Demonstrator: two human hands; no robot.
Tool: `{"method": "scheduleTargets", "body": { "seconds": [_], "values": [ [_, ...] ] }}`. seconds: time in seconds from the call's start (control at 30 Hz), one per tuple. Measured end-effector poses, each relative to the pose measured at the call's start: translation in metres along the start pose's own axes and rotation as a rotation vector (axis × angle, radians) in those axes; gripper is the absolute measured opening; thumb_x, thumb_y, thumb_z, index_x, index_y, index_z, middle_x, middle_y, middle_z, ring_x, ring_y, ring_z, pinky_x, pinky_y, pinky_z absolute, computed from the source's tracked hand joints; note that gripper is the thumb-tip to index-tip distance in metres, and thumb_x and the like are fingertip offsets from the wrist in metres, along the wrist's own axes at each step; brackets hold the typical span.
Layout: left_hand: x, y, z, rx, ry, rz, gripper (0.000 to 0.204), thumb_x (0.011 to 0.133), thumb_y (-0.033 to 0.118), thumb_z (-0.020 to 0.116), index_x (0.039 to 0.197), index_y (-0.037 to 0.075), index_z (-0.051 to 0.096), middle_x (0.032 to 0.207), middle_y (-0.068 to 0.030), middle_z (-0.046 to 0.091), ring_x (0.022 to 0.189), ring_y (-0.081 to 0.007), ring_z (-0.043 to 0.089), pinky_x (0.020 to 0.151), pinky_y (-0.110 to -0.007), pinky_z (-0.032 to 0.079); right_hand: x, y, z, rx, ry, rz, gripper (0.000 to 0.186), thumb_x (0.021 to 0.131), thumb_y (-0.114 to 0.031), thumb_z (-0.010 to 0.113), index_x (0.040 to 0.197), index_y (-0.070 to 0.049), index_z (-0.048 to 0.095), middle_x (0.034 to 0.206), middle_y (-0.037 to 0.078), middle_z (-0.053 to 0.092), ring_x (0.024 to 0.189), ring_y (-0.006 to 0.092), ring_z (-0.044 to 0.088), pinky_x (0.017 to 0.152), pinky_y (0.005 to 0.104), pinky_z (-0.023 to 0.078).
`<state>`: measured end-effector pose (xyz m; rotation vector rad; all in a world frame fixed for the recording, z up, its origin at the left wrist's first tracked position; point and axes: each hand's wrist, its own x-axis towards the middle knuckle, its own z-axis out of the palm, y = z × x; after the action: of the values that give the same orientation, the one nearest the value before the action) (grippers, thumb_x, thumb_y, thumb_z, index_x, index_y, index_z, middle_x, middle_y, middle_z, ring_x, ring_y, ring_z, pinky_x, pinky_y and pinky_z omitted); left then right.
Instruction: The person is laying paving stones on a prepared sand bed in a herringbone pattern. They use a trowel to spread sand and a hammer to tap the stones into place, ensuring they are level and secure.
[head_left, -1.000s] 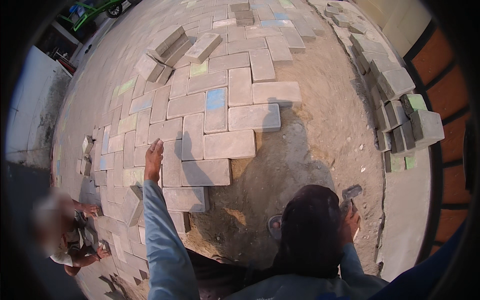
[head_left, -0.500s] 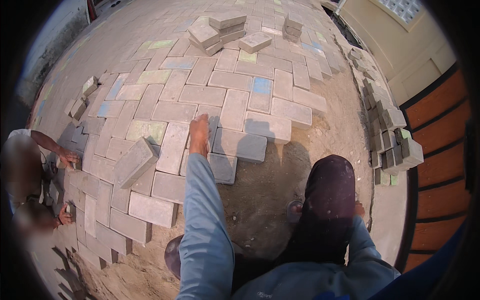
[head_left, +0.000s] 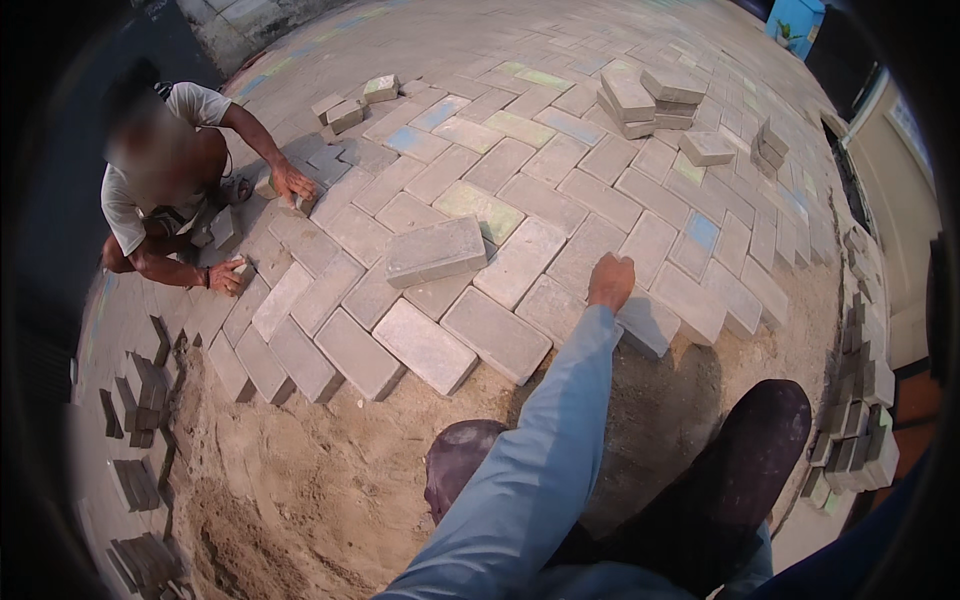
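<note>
My left hand [head_left: 610,282] is closed in a fist and bears down on the laid grey pavers [head_left: 555,312] close to their edge; nothing shows in it. My right hand is out of sight, with only a bit of its blue sleeve [head_left: 752,565] low beside my right knee. To the left of my left hand, a loose paver [head_left: 435,250] lies askew on top of the laid ones. Bare sand [head_left: 330,470] borders the stepped edge of the paving, in front of my knees.
At left a co-worker crouches, one hand [head_left: 293,185] and the other [head_left: 228,276] each on a small block. Loose pavers [head_left: 650,100] are piled farther back. Stacked blocks stand along the right [head_left: 862,430] and the lower left [head_left: 140,395].
The view has swung left, so the co-worker and the left-hand stacks show more fully. My left fist stays on the pavers. My right hand, seen earlier beside the knee, is now hidden.
</note>
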<state>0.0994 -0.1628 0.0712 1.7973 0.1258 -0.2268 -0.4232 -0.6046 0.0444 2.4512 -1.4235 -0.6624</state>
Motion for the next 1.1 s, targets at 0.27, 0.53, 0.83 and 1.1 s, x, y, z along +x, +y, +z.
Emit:
{"method": "scheduleTargets", "body": {
  "seconds": [0.27,0.53,0.83,1.1],
  "values": [
    [-0.003,0.024,0.022,0.441,-0.146,0.221,0.056,0.099,0.033,0.054,0.131,-0.012,0.062,0.126,-0.0345,0.067,0.124,-0.0445,0.064,0.108,-0.045,0.048,0.045,0.083,-0.013,0.286,-0.187,-0.062,0.018,0.105,-0.027,0.053,0.108,-0.009,0.055,0.082,0.003,0.057,0.067,0.0173,0.055,0.056,0.0337,0.046],
    [-0.035,0.042,0.126,0.909,-0.331,0.560,0.058,0.105,0.035,0.053,0.147,-0.003,0.051,0.155,-0.0286,0.045,0.142,-0.0434,0.047,0.117,-0.050,0.039,0.093,0.096,-0.023,1.384,-0.446,-0.204,0.020,0.107,-0.029,0.053,0.102,-0.010,0.055,0.072,0.000,0.055,0.054,0.0120,0.050,0.046,0.0289,0.042],
    [-0.093,-0.022,0.212,1.091,-0.319,0.549,0.075,0.108,0.047,0.048,0.161,-0.002,0.029,0.168,-0.0289,0.025,0.154,-0.0485,0.025,0.123,-0.060,0.023,0.273,-0.066,-0.104,1.939,-0.624,0.014,0.024,0.111,-0.035,0.050,0.108,-0.011,0.049,0.077,0.000,0.049,0.055,0.0117,0.046,0.044,0.0287,0.037],
    [-0.081,0.002,0.217,1.036,-0.413,0.343,0.081,0.107,0.053,0.048,0.163,-0.001,0.025,0.170,-0.0282,0.018,0.157,-0.0492,0.017,0.124,-0.061,0.018,0.340,-0.144,-0.131,1.792,-0.808,-0.172,0.028,0.111,-0.036,0.050,0.112,-0.009,0.045,0.081,0.001,0.048,0.060,0.0125,0.047,0.049,0.0318,0.042]
  ]
}}
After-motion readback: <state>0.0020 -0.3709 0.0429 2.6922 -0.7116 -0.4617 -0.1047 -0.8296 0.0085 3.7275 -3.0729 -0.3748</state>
